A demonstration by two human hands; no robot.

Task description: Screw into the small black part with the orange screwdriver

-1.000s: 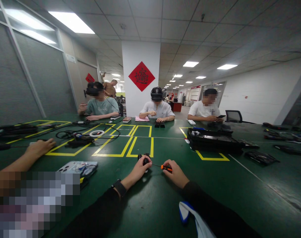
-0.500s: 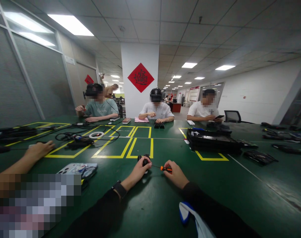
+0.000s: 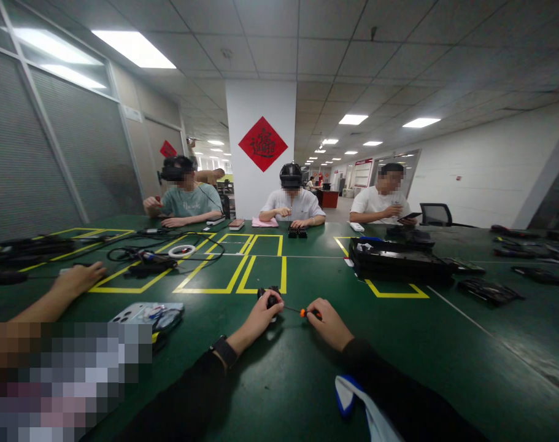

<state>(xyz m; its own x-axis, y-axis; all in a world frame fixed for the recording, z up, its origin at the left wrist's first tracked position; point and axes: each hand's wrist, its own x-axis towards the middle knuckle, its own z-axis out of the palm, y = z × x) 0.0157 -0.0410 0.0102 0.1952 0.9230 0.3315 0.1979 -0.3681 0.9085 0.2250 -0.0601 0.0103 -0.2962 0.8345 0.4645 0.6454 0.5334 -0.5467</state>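
My left hand (image 3: 261, 312) is closed round a small black rounded part (image 3: 273, 297), holding it just above or on the green table (image 3: 297, 387). My fingers cover much of the part, so its kind does not show. In my right hand (image 3: 327, 320) is a screwdriver (image 3: 304, 313) with an orange and black handle. Its thin shaft points left, and the tip reaches the black part or ends right beside it. A dark watch band sits on my left wrist.
A large black housing (image 3: 399, 261) lies to the right, with flat black pieces (image 3: 488, 290) beyond it. Left are cables, a white ring (image 3: 181, 252), a clear-bagged item (image 3: 150, 314) and a co-worker's hand (image 3: 79, 279). Blue-white cloth (image 3: 348, 396) lies by my right forearm. Three people sit opposite.
The whole view has shifted slightly to the right. My right fingers have moved on the screwdriver's handle, covering more of it; the left hand keeps its hold on the black part.
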